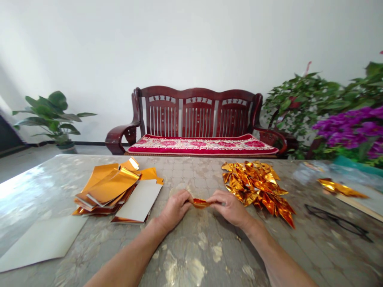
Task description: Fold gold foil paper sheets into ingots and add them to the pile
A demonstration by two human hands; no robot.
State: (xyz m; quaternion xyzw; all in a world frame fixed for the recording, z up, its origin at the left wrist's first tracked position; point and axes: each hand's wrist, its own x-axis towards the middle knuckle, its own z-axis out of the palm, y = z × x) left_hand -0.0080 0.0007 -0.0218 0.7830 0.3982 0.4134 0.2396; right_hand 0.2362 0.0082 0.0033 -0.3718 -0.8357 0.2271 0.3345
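Note:
My left hand [175, 208] and my right hand [229, 207] meet over the middle of the table, each pinching one end of a small folded piece of gold foil paper [201, 203]. The fingers of both hands are closed on it. To the left lies a loose stack of flat gold foil sheets [112, 187], some turned white side up. To the right sits a heap of folded gold foil pieces [259, 187].
A white sheet [42, 241] lies at the table's [191, 255] left front. Black glasses [338, 221] and another gold piece [341, 188] lie at the right. Beyond the table stand a red wooden bench [197, 119] and potted plants [329, 111].

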